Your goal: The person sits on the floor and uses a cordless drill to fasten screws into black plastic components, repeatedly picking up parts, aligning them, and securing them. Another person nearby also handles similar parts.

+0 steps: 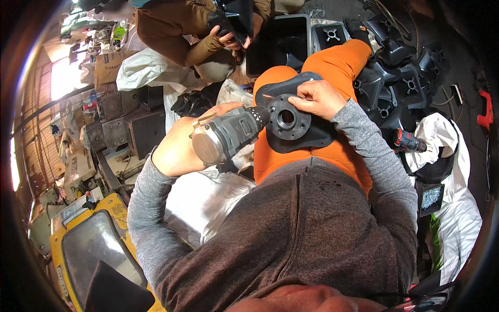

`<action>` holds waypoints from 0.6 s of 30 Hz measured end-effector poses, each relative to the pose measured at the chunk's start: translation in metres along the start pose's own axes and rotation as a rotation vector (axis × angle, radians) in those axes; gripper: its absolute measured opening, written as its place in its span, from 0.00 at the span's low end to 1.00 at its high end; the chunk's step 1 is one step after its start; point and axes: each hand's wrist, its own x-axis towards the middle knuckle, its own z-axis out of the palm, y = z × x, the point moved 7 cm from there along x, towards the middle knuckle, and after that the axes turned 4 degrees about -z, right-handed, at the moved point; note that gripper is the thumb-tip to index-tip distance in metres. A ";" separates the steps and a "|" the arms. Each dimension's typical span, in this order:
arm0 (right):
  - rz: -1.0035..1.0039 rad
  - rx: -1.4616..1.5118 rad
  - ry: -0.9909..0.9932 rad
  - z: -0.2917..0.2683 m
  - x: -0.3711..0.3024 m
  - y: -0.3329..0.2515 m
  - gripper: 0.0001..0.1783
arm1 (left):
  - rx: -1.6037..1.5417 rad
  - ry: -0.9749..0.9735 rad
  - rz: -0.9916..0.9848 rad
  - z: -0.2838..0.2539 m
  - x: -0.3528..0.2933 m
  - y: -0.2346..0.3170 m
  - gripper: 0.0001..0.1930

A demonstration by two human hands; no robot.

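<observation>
Drill (223, 138): at nine o'clock, in your left hand (179, 140); likely heavy.
Disc (300, 124): your right hand (318, 99), fingers bunched, touches one o'clock; seems stiff; grip its rim (309, 128).

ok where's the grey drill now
In the head view, the grey drill is left of centre, in the left hand, its chuck beside the round black flange.

I make out dark lettering (113, 67) on a brown package (107, 60) | I see a small label (62, 281) on the yellow-framed panel (96, 239), characters too small to read
</observation>
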 end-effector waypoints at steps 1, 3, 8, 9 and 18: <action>-0.009 -0.011 -0.003 -0.001 0.000 -0.002 0.25 | -0.016 0.045 0.028 -0.001 -0.004 0.001 0.33; 0.036 -0.019 -0.035 -0.001 0.001 -0.003 0.24 | -0.035 0.094 0.054 -0.002 -0.015 0.002 0.33; 0.016 -0.162 0.124 -0.025 -0.005 -0.023 0.16 | -0.292 0.194 0.196 -0.004 -0.046 -0.007 0.35; -0.024 -0.067 0.213 -0.038 -0.005 -0.032 0.18 | -0.377 0.184 0.193 -0.001 -0.048 -0.014 0.35; -0.539 -0.165 -0.095 -0.040 -0.014 -0.228 0.29 | -0.513 0.299 0.286 0.041 -0.054 -0.038 0.44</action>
